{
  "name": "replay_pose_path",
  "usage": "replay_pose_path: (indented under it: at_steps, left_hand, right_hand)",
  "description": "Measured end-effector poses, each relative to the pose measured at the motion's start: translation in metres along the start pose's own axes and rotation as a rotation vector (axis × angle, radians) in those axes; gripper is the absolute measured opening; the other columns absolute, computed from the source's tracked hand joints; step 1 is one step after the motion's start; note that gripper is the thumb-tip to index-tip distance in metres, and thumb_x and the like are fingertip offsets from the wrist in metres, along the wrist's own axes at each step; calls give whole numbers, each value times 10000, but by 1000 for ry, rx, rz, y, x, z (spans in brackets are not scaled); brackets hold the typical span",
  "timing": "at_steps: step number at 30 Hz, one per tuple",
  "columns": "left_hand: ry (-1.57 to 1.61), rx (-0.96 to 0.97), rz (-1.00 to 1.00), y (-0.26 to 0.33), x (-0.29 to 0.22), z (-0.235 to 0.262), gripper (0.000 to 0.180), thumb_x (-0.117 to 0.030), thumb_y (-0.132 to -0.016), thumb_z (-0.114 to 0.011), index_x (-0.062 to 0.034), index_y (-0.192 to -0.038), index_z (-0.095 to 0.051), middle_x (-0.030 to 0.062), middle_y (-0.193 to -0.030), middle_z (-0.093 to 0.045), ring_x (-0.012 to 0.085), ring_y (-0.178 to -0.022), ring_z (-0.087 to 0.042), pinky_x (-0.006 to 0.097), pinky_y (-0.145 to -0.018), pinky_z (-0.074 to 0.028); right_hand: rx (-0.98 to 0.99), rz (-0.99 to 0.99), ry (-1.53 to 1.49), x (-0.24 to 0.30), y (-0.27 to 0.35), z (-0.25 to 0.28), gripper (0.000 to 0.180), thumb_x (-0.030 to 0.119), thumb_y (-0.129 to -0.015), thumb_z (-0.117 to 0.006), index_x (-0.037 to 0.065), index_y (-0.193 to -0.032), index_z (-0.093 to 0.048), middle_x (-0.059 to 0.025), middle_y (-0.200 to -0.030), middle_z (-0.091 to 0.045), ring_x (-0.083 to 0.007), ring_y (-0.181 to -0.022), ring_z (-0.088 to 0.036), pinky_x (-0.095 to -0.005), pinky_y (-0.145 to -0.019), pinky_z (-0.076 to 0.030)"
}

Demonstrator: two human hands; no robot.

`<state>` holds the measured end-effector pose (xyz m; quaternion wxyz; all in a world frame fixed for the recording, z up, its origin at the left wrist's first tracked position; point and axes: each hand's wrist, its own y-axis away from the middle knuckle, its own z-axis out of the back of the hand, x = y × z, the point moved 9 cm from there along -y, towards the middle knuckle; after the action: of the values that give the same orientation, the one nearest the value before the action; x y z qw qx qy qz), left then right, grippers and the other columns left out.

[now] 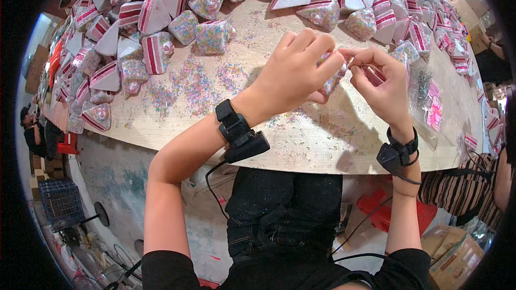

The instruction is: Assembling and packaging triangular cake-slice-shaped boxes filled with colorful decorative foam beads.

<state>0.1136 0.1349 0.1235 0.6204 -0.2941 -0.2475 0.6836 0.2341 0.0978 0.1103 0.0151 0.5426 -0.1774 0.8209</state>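
Above the table's near side, my left hand point(293, 72) is closed around a decorative cake slice point(337, 80) coated in multicoloured sprinkles. My fingers hide most of it. Close against its right side, my right hand point(382, 81) has thumb and fingers curled in a pinch; what lies between them is too small to make out. Loose sprinkles point(188, 86) are scattered over the wooden tabletop point(258, 145) around both hands. A pile of similar slices point(156, 13), white with pink and red layers, curves along the far side.
Right of my right hand lies a clear plastic bag with pink printed tags point(434, 106). More slices point(419, 37) crowd the right side. A person in striped clothing point(457, 190) is at the right edge, above cardboard boxes point(457, 258). A red stool point(376, 209) stands below the table.
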Motion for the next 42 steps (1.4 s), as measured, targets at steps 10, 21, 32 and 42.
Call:
replay_pose_path:
  at_steps: [10, 21, 32, 42]
  left_hand:
    - [161, -10, 122, 8, 19, 2, 613, -316, -488, -795, -62, -978, -528, 103, -999, -524, 308, -950, -512, 412, -824, -419]
    - [-155, 26, -314, -1, -23, 20, 471, -443, -764, -591, -69, -1049, -602, 48, -1034, -575, 259, -903, -537, 394, -777, -431]
    - [675, 140, 195, 5, 10, 4, 1130, -339, -566, -887, -49, -1448, -243, 181, -1337, -431, 321, -1236, -438, 422, -1067, -335]
    - [-703, 325, 612, 40, 97, 21, 824, -430, -775, -718, -53, -1404, -342, 256, -1387, -367, 438, -1280, -359, 549, -1034, -303]
  right_hand:
    - [6, 556, 593, 36, 12, -12, 274, -14, -720, -682, -6, -986, -616, -148, -982, -656, -324, -947, -611, -398, -845, -475]
    - [341, 139, 144, 9, 0, 4, 333, 131, -696, -810, 27, -986, -683, -93, -958, -677, -189, -910, -641, -309, -842, -489]
    - [334, 297, 257, 32, 2, 3, 686, 222, -730, -815, 9, -1293, -485, -151, -1116, -615, -240, -956, -658, -326, -793, -534]
    - [-196, 327, -1389, -11, -7, 158, 573, 388, -902, -611, 17, -1305, -442, -175, -1305, -491, -258, -1169, -485, -489, -1065, -341]
